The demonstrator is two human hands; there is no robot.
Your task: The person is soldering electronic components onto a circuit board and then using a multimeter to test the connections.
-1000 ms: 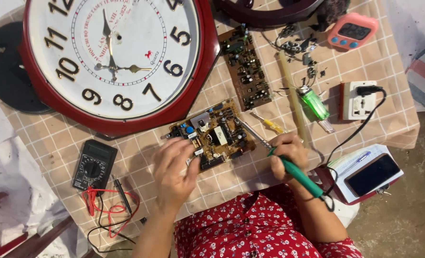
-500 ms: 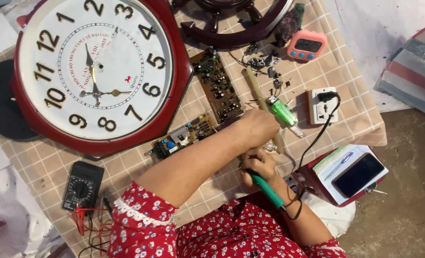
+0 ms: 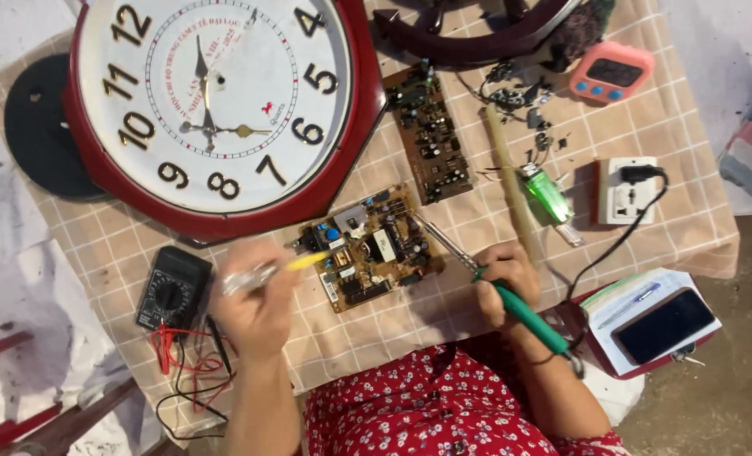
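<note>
On the checked cloth below the clock [image 3: 215,110], the board [image 3: 371,249] lies between my hands. My right hand [image 3: 502,279] grips the soldering iron [image 3: 494,287], tip at the board's right edge. My left hand [image 3: 253,308] pinches a yellow-handled tool [image 3: 287,266], blurred, near the board's left end.

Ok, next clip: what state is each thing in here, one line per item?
Left hand: grip shut on a yellow-tipped tool, blurred.
Right hand: grip shut on green soldering iron, tip at the circuit board.
Wall clock: lying flat, face up.
Socket block: black plug inserted.
Phone: screen dark.
Multimeter: leads loose beside it.
</note>
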